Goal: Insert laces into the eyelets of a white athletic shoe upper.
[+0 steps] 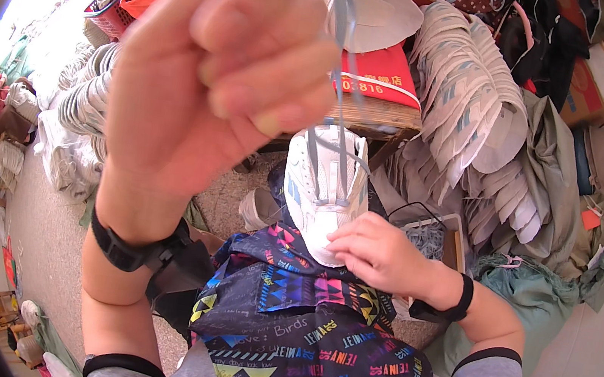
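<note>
A white sneaker [306,189] with grey-blue trim rests on my apron-covered lap, its toe toward me. Grey shoelace [341,49] strands run from its eyelets up to my left hand [219,63]. That hand is raised close to the camera and blurred, fingers curled in; the exact pinch on the lace is partly cut off by the upper edge. Low down, my right hand [384,257] grips the sneaker's toe from the right side, fingertips on the white toe cap. Its thumb is hidden.
A wooden stool [376,118] bearing a red package [378,76] and pale shoe pieces stands ahead. Stacked white shoe uppers [468,88] hang to its right; more stacks [89,96] lie at left. A box of grey laces [425,239] sits by my right forearm.
</note>
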`<action>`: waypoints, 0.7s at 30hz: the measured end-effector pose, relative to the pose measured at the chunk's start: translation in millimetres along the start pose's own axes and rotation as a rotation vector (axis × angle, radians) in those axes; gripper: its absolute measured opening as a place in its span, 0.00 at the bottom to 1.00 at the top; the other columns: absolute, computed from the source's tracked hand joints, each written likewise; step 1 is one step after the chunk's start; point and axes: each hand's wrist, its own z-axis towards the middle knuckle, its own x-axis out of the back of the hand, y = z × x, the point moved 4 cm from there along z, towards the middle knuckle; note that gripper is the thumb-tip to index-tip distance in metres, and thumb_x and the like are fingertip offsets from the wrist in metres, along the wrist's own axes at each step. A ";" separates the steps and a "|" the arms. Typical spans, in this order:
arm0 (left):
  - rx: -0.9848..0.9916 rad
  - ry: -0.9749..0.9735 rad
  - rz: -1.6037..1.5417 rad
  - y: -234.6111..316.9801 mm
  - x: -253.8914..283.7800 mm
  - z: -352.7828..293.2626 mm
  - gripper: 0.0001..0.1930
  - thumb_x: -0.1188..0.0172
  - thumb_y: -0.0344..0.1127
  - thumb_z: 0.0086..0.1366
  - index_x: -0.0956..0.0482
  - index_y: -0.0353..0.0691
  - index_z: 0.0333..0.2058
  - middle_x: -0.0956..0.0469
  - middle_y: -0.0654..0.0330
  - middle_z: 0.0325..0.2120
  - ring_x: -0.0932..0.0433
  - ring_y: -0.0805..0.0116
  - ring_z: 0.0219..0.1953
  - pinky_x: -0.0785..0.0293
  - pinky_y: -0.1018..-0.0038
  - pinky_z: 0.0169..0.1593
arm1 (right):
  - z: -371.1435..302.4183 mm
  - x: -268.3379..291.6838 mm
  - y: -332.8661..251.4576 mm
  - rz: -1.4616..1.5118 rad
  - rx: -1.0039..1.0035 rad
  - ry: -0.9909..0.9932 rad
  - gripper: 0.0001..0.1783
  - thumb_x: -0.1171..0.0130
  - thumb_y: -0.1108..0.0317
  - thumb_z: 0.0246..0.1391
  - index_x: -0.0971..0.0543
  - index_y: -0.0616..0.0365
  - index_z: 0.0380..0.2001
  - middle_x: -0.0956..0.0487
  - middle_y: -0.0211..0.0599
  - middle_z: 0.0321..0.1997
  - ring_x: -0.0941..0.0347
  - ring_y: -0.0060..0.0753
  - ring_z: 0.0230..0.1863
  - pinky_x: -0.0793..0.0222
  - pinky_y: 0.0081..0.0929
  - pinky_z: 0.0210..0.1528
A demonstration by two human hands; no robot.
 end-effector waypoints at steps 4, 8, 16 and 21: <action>0.011 0.114 -0.030 -29.1 14.7 -4.3 0.25 0.68 0.47 0.78 0.32 0.44 0.24 0.42 0.67 0.20 0.39 0.78 0.19 0.36 0.76 0.29 | 30.6 2.9 9.8 0.063 -0.139 0.275 0.22 0.43 0.74 0.52 0.30 0.65 0.51 0.23 0.43 0.42 0.28 0.46 0.49 0.32 0.34 0.53; 0.105 0.276 0.067 -30.5 45.7 -16.8 0.18 0.66 0.45 0.78 0.31 0.40 0.39 0.37 0.64 0.29 0.37 0.77 0.21 0.34 0.75 0.31 | 61.1 -4.4 34.8 0.862 -0.325 0.118 0.22 0.44 0.66 0.63 0.33 0.63 0.56 0.24 0.30 0.37 0.25 0.25 0.40 0.29 0.27 0.46; -0.210 0.711 -0.518 55.8 196.8 -161.4 0.10 0.58 0.30 0.74 0.31 0.28 0.39 0.32 0.59 0.27 0.32 0.72 0.30 0.30 0.75 0.40 | 21.0 124.0 81.7 1.336 -0.276 0.658 0.11 0.47 0.69 0.62 0.24 0.63 0.44 0.37 0.20 0.18 0.44 0.14 0.18 0.41 0.17 0.24; -0.293 0.978 -0.355 107.5 297.7 -290.8 0.08 0.55 0.25 0.71 0.29 0.25 0.42 0.25 0.51 0.33 0.28 0.64 0.34 0.27 0.71 0.43 | -69.6 169.0 138.5 1.409 -0.504 1.028 0.11 0.49 0.72 0.63 0.27 0.64 0.47 0.38 0.21 0.19 0.43 0.15 0.18 0.44 0.17 0.23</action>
